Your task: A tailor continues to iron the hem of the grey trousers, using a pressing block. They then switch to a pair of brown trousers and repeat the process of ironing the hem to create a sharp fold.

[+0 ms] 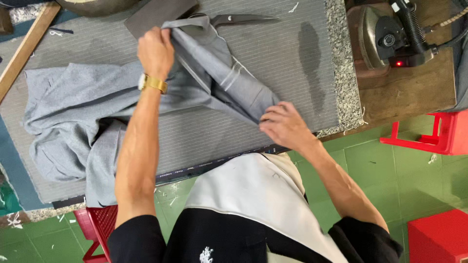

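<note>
A grey garment (73,112) lies bunched over a striped grey padded table top (273,53). My left hand (155,51), with a gold watch on the wrist, grips a fold of the garment at the far side. Near the front edge, my right hand (283,125) pinches the garment's other end, and the cloth is stretched between the two hands. Most of the garment is heaped at the left and hangs over the near edge.
Dark scissors (239,19) lie at the far edge beside a dark cloth piece (156,12). A steam iron (390,36) rests on a wooden stand to the right. Red plastic stools (438,134) stand on the green tiled floor. A wooden ruler (24,48) lies at the left.
</note>
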